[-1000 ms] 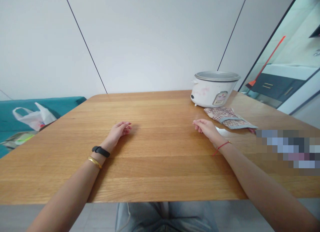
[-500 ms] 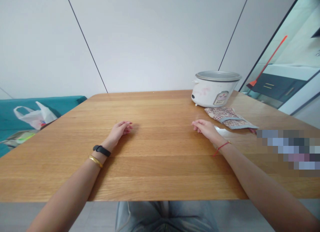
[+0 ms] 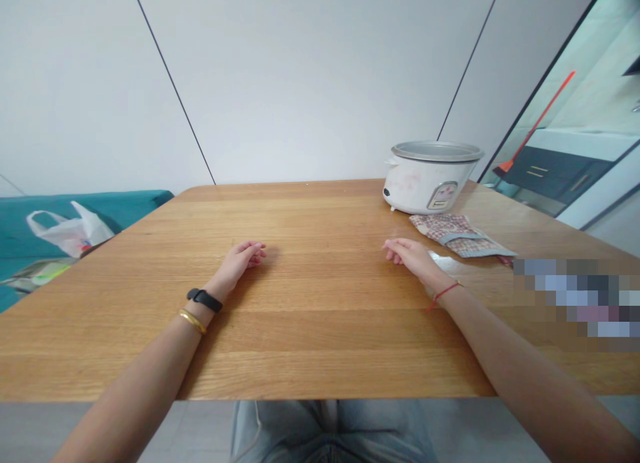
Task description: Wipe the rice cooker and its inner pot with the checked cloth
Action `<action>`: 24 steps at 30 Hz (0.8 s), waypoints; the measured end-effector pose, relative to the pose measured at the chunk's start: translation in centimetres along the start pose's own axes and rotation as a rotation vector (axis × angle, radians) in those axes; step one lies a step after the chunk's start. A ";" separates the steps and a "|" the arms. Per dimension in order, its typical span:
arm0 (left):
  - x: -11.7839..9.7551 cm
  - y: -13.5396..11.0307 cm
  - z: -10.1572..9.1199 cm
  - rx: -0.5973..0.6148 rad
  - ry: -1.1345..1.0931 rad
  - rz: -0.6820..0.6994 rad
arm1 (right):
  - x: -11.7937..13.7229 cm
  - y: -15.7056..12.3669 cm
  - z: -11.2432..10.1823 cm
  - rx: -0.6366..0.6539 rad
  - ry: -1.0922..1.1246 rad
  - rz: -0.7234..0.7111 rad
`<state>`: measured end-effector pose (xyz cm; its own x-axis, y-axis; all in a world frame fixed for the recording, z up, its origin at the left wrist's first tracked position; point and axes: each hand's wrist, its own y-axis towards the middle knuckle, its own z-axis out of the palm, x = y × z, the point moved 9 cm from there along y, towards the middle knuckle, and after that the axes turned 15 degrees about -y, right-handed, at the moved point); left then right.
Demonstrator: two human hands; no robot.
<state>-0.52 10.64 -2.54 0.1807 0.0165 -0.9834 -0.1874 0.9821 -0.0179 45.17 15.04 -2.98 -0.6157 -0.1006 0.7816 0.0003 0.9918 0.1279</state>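
My left hand (image 3: 244, 260) rests on the wooden table (image 3: 320, 343), its fingers loosely curled together and nothing seen in them. Across from it, my right hand (image 3: 409, 256) lies on the tabletop, also curled closed with no object visible. Just beyond the right hand is a folded, patterned cloth piece (image 3: 447, 230) with grey-blue edging. Behind that cloth stands a white rice cooker (image 3: 417, 183) with a grey rim and no lid on top; its inside is hidden from this angle. A pale shiny patch shows beside the right wrist, and I cannot make out what it is.
A pixelated area (image 3: 585, 300) covers whatever lies at the table's right. On the left, a teal sofa (image 3: 135, 203) holds a white plastic bag (image 3: 73, 230). The wall (image 3: 310, 83) stands behind the table. A red-handled broom (image 3: 537, 123) leans beyond the doorway at right.
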 end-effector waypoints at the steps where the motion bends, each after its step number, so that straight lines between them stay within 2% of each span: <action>1: 0.0 0.0 0.0 0.001 0.002 0.000 | 0.0 0.0 0.0 -0.003 0.005 0.004; 12: 0.0 0.1 0.0 0.004 0.039 0.015 | 0.0 0.0 0.0 0.020 0.025 0.013; 24: -0.6 -0.3 0.9 0.021 0.114 0.031 | 0.0 -0.1 0.1 0.033 0.026 0.009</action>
<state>0.33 10.48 -1.73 0.0643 0.0266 -0.9976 -0.1710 0.9852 0.0152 45.10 14.93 -3.05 -0.5954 -0.0937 0.7979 -0.0211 0.9947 0.1011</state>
